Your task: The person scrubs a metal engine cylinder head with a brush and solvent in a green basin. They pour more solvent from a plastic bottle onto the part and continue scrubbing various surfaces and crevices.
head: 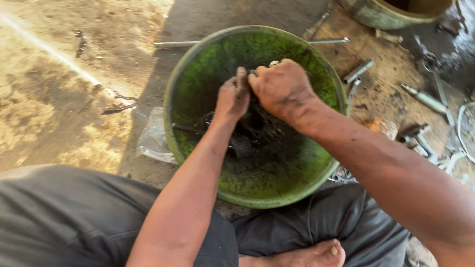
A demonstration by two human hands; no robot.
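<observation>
Scattered metal tools (424,99), a long rod (174,44), clear plastic wrap (153,136) and a drum (396,12) lie on dirt.

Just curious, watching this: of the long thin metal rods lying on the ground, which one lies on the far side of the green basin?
The long rod behind the green basin, its ends poking out past both sides of the rim. The other tools lie scattered to the right.

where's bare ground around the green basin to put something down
Bare ground lies left of the basin, beyond the plastic scrap, up to the rod. The right is crowded with metal tools. Inside the basin, both hands, left and right, work over dark parts.
</observation>
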